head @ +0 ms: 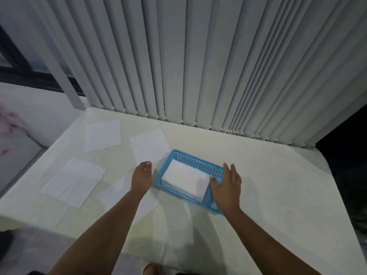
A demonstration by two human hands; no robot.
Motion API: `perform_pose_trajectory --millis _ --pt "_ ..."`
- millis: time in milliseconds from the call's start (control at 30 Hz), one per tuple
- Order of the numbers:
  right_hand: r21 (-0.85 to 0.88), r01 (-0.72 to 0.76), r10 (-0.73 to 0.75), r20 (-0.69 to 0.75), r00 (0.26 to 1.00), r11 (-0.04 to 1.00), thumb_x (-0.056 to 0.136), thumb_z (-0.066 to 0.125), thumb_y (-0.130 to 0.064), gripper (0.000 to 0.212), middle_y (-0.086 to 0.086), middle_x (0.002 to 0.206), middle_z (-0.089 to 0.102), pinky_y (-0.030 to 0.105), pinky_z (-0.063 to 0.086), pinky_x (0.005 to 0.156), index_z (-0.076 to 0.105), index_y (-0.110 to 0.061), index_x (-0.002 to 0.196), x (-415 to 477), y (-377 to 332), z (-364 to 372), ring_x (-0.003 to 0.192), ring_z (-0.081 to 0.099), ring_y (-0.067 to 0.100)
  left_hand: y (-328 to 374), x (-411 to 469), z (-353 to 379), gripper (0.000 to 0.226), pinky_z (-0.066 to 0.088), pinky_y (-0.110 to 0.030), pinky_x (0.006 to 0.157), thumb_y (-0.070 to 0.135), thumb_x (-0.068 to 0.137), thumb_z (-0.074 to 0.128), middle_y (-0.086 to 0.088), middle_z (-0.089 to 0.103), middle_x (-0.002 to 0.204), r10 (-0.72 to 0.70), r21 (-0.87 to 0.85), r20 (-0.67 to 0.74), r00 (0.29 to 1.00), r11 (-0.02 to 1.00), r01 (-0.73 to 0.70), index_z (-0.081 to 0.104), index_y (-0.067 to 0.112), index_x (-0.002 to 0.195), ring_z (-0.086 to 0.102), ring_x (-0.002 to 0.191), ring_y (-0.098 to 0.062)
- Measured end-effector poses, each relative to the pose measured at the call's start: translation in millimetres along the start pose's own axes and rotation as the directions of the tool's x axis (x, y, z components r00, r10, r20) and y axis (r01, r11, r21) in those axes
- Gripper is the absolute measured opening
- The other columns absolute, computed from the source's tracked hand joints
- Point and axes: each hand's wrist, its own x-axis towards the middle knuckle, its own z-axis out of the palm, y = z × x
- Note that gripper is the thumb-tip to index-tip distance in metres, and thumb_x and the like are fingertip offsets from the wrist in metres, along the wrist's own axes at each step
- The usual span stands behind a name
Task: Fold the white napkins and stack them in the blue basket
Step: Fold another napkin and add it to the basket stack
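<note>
Plastic slats wall the blue basket (198, 165), a shallow rectangle near the middle of the pale matte tabletop (268, 185). Inside it lies a flat stack of folded white napkins (185, 178). The right hand (228, 185) hovers at the basket's right end, fingers spread, gripping nothing. The left hand (141, 178) hangs loosely open beside its left end, empty. Four thin unfolded napkins (103, 135) lie toward the tabletop's left edge
</note>
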Motion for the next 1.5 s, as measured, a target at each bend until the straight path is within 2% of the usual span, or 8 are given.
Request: perform_pose_trajectory --millis 367,533,633,833,1067,1300,1400,1500 --pt "-0.245 0.676 -0.586 0.354 0.729 0.695 0.082 0.058 -0.024 0.039 0.004 0.142 0.052 0.052 0.024 0.114 0.063 -0.020 0.121 9 -107 84 0.133 0.044 0.032 -89 -9 -92 0.034 0.041 -0.038 0.100 0.022 0.091 0.056 -0.009 0.057 0.126 -0.077 0.231 -0.131 0.988 0.967 0.106 0.055 0.018 0.125 0.053 0.117 -0.027" --pt "-0.298 0.824 -0.654 0.504 0.564 0.482 0.077 0.061 -0.021 0.042 -0.001 0.128 0.064 0.048 0.031 0.111 0.064 -0.023 0.118 10 -146 136 0.119 0.056 0.024 -119 -10 -108 0.039 0.044 -0.040 0.101 0.025 0.090 0.056 -0.007 0.051 0.134 -0.074 0.361 -0.067 0.995 0.928 0.093 0.051 0.018 0.128 0.046 0.125 -0.026" --pt "-0.272 0.878 -0.592 0.655 0.469 0.394 0.090 0.047 -0.017 0.048 0.003 0.145 0.046 0.048 0.013 0.117 0.046 -0.019 0.138 11 -165 164 0.135 0.037 0.028 -124 -7 -108 0.042 0.044 -0.037 0.102 0.025 0.089 0.055 -0.004 0.048 0.137 -0.074 0.378 0.007 0.997 0.923 0.066 0.048 0.019 0.131 0.045 0.128 -0.023" --pt "-0.321 0.867 -0.455 0.751 0.478 0.381 0.091 0.040 -0.007 0.064 0.008 0.152 0.033 0.047 0.014 0.116 0.020 -0.020 0.150 13 -183 196 0.137 0.030 0.030 -124 8 -102 0.050 0.048 -0.038 0.090 0.018 0.087 0.053 -0.006 0.046 0.135 -0.104 0.424 0.046 0.994 0.903 0.075 0.041 0.019 0.135 0.051 0.120 -0.026" --pt "-0.263 0.857 -0.478 0.740 0.474 0.443 0.087 0.043 -0.007 0.033 0.010 0.121 0.058 0.038 0.036 0.091 0.054 -0.014 0.117 16 -194 198 0.115 0.048 0.030 -123 24 -111 0.018 0.049 -0.030 0.081 0.021 0.088 0.049 -0.003 0.059 0.110 -0.102 0.463 0.073 0.992 0.885 0.057 0.062 0.021 0.100 0.058 0.105 -0.023" --pt "-0.210 0.837 -0.562 0.656 0.504 0.506 0.094 0.041 -0.015 0.015 0.013 0.096 0.067 0.032 0.033 0.064 0.052 -0.012 0.103 9 -191 169 0.076 0.053 0.028 -120 5 -124 0.011 0.046 -0.031 0.076 0.022 0.083 0.052 0.007 0.054 0.100 0.110 0.320 0.065 0.992 0.939 -0.125 0.055 0.018 0.093 0.051 0.091 -0.017" --pt "-0.250 0.875 -0.569 0.679 0.463 0.414 0.097 0.041 -0.017 0.019 0.011 0.100 0.069 0.033 0.042 0.086 0.055 -0.016 0.110 5 -178 155 0.085 0.058 0.027 -120 -18 -118 0.008 0.049 -0.036 0.081 0.024 0.081 0.051 0.006 0.058 0.101 0.118 0.260 0.151 0.981 0.953 -0.155 0.053 0.022 0.089 0.055 0.092 -0.017" --pt "-0.270 0.903 -0.535 0.734 0.418 0.334 0.096 0.040 -0.018 0.032 0.009 0.112 0.068 0.042 0.013 0.119 0.059 -0.024 0.122 2 -164 142 0.113 0.055 0.025 -120 -37 -108 0.010 0.049 -0.036 0.083 0.026 0.080 0.051 0.003 0.060 0.102 0.108 0.269 0.217 0.970 0.949 -0.166 0.053 0.021 0.089 0.055 0.094 -0.018"
